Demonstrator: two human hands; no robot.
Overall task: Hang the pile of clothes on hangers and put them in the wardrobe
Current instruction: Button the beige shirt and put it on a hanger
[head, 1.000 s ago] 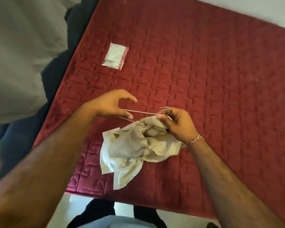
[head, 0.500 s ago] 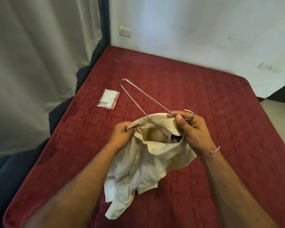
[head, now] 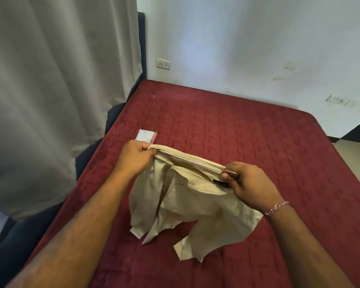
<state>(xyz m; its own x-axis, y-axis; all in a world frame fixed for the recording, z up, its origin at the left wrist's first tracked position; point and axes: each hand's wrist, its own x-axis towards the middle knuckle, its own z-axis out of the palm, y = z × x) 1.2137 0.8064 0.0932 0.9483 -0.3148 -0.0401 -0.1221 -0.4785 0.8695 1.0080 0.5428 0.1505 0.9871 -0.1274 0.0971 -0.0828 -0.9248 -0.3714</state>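
A: Where's the shirt (head: 187,196)?
B: Held up over the bed (head: 247,132), its tails drooping onto the red cover.
A: And the hands?
B: Apart. The left hand (head: 136,159) pinches one shoulder; the right hand (head: 248,181) grips the hanger (head: 192,162) near the collar. The wire runs inside the shirt between them.

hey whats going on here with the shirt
A person is fitting a cream shirt onto a metal wire hanger over a red mattress. The left hand pinches the shirt's shoulder at one end of the hanger, and the right hand grips the hanger near the collar. The rest of the shirt hangs crumpled down to the mattress. A small packet lies beyond the left hand. No wardrobe is in view.
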